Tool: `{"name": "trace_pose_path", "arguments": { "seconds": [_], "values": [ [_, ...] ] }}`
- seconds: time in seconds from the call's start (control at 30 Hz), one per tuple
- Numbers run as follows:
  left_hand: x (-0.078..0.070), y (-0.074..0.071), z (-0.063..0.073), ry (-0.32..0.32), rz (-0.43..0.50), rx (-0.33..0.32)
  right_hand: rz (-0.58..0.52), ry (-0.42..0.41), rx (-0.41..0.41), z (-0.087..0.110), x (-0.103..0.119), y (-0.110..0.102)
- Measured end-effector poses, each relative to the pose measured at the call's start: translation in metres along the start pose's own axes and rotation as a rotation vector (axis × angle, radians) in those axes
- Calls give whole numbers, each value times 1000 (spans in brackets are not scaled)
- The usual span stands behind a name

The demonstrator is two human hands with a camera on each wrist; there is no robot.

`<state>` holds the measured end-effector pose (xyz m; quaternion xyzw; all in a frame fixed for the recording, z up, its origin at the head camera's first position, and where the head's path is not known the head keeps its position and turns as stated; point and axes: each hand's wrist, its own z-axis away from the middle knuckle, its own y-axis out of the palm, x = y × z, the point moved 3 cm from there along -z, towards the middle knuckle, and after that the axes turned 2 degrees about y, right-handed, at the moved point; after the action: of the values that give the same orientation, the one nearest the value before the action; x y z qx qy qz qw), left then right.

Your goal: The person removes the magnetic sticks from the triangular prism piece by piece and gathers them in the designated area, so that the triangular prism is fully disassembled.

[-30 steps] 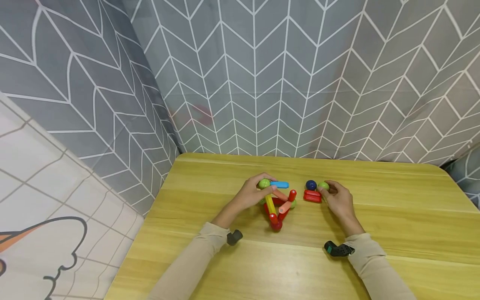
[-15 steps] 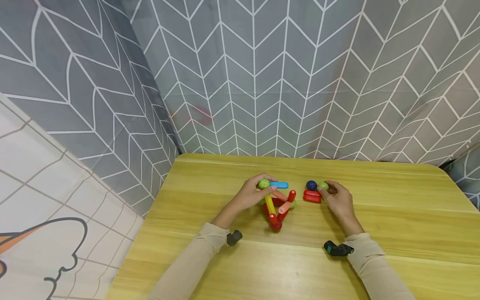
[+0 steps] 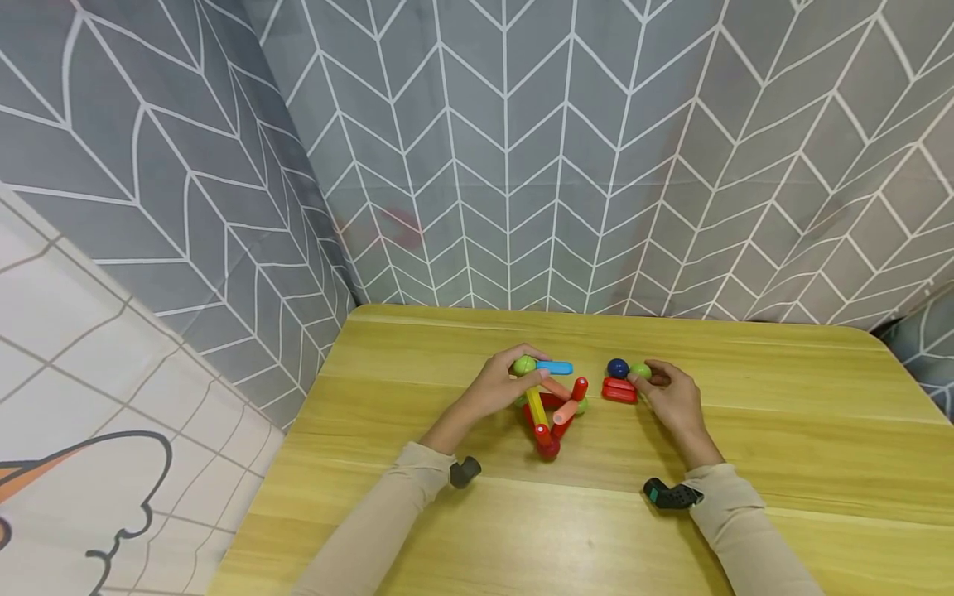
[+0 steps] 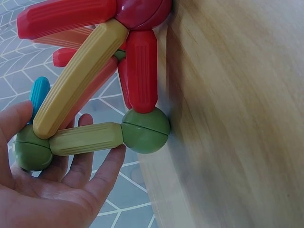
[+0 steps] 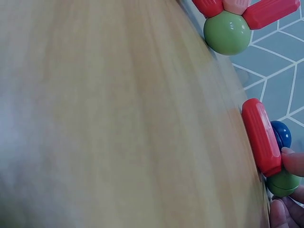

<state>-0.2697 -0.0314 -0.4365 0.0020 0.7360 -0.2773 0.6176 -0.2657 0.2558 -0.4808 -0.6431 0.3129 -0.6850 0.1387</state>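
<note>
Ribbed-rod & smooth-ball frame (image 3: 537, 406), on wood-grain tbl (image 3: 566, 521), gripped by L hand (image 3: 501, 386) at its 11-o'clock grn ball (image 3: 524, 365).
Seamed grn ball (image 3: 640, 371) pinched by R hand (image 3: 674, 397), w/ glossy blue ball (image 3: 618, 368) at its 9 o'clock, ribbed red rods (image 3: 619, 391) at 8.

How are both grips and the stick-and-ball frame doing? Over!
Left grip holds frame by upper green ball. Right grip pinches separate green ball. Frame on table, blue stick jutting out. Blue ball, red sticks beside right grip.
</note>
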Motion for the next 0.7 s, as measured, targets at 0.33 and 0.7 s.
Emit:
{"name": "trace_pose_path", "arguments": {
  "seconds": [0.33,0.7],
  "values": [
    [-1,0,0,14,21,2,6,8,14,1,1,-1],
    [-2,0,0,2,7,3,-14,26,26,0,1,-1]
  ]
}}
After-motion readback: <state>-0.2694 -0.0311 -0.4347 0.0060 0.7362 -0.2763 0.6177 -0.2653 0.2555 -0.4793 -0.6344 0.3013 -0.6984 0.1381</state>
